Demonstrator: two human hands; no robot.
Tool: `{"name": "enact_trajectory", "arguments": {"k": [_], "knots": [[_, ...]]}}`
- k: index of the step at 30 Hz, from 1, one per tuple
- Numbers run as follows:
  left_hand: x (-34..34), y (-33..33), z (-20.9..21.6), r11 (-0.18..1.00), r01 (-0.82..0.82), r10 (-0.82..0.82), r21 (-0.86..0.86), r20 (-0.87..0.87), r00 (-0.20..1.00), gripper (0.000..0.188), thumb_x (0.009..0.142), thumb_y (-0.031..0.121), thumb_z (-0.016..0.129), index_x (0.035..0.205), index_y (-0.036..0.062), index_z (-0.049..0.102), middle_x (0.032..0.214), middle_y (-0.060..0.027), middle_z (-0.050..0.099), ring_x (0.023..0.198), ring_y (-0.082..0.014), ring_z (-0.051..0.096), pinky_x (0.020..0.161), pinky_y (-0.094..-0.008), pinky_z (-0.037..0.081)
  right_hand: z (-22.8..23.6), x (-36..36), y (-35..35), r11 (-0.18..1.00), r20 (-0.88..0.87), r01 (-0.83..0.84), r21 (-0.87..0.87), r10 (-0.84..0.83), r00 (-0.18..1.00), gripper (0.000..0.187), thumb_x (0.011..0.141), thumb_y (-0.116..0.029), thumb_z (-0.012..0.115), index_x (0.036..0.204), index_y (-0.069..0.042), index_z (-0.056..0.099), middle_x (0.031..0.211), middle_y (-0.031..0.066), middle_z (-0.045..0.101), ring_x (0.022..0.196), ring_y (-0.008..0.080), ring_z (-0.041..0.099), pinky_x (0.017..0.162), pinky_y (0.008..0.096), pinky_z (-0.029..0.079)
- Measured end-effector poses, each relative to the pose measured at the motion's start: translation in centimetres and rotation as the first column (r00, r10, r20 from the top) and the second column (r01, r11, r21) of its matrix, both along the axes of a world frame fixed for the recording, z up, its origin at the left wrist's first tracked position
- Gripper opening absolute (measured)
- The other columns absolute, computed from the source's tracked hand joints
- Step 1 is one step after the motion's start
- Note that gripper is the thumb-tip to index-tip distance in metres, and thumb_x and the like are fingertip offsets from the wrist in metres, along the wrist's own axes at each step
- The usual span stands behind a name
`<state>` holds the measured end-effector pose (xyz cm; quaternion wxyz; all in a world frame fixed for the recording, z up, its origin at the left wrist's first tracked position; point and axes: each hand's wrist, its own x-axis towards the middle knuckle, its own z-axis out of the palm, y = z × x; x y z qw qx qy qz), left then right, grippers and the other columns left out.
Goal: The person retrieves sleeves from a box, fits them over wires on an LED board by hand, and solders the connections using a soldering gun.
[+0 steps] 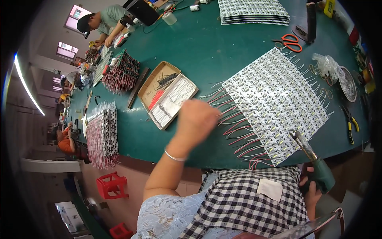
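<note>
Right grip (312, 192) wrapped around the green-handled soldering gun (324, 177).
Blurred left grip (197, 117) beside the wires (234, 129); I cannot tell its state.

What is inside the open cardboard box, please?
The box shows thin black pieces, red pieces and white pieces; the left hand hides part of its edge. Anything underneath is covered.

Wht circuit panel (278, 99) lay angled nr tabletop's (187, 47) near edge, red/wht wires (238, 128) off its L side. Grn-handled soldering gun (323, 173) slanted, tip over panel's near-R edge. Open cardboard box (153, 81) w/ cut wires sat L.
</note>
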<state>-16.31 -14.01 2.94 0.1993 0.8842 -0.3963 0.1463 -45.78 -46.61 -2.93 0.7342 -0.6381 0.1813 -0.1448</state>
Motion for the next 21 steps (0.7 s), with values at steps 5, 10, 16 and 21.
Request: {"name": "enact_trajectory", "arguments": {"k": [5, 10, 16, 21], "knots": [[7.6, 5.9, -3.2, 0.827, -0.562, 0.562, 0.021, -0.040, 0.826, 0.011, 0.074, 0.020, 0.066, 0.077, 0.0097, 0.069, 0.074, -0.0104, 0.062, 0.076, -0.0292, 0.060, 0.070, -0.0404, 0.046, -0.1, 0.0, 0.7, 0.998, 0.003, 0.025, -0.052, -0.025, 1.000, 0.051, 0.086, -0.024, 0.059, 0.125, 0.004, 0.043, 0.114, 0.0171, 0.055, 0.066, 0.0152, 0.056, 0.060, 0.0260, 0.047], [8.7, 6.2, -3.6, 0.853, -0.486, 0.505, 0.191, -0.067, 0.861, 0.013, 0.073, 0.016, 0.063, 0.074, 0.0036, 0.068, 0.079, -0.0147, 0.065, 0.079, -0.0305, 0.061, 0.071, -0.0398, 0.047, 0.2, 0.0, 1.7, 0.992, -0.023, 0.075, -0.100, -0.078, 0.997, 0.048, 0.086, -0.029, 0.057, 0.117, 0.006, 0.049, 0.094, 0.0132, 0.061, 0.064, 0.0157, 0.056, 0.060, 0.0271, 0.046], [8.6, 7.8, -4.3, 0.883, -0.456, 0.468, 0.108, -0.161, 0.869, 0.012, 0.080, 0.012, 0.058, 0.083, 0.0001, 0.061, 0.077, -0.0131, 0.061, 0.071, -0.0262, 0.058, 0.065, -0.0359, 0.045, 0.0, -0.9, 1.0, 0.996, -0.036, -0.031, -0.084, 0.028, 0.999, 0.051, 0.087, -0.027, 0.055, 0.126, 0.005, 0.041, 0.113, 0.0132, 0.057, 0.070, 0.0177, 0.060, 0.064, 0.0306, 0.050], [8.3, 6.9, -4.4, 0.862, -0.505, 0.503, 0.037, -0.169, 0.847, 0.010, 0.083, 0.010, 0.056, 0.083, 0.0009, 0.061, 0.077, -0.0117, 0.060, 0.072, -0.0244, 0.057, 0.067, -0.0344, 0.045, 0.4, -1.3, 1.1, 0.999, -0.024, 0.039, -0.022, -0.040, 0.999, 0.054, 0.087, -0.026, 0.055, 0.128, 0.004, 0.039, 0.115, 0.0141, 0.057, 0.070, 0.0175, 0.060, 0.065, 0.0304, 0.050]]}}
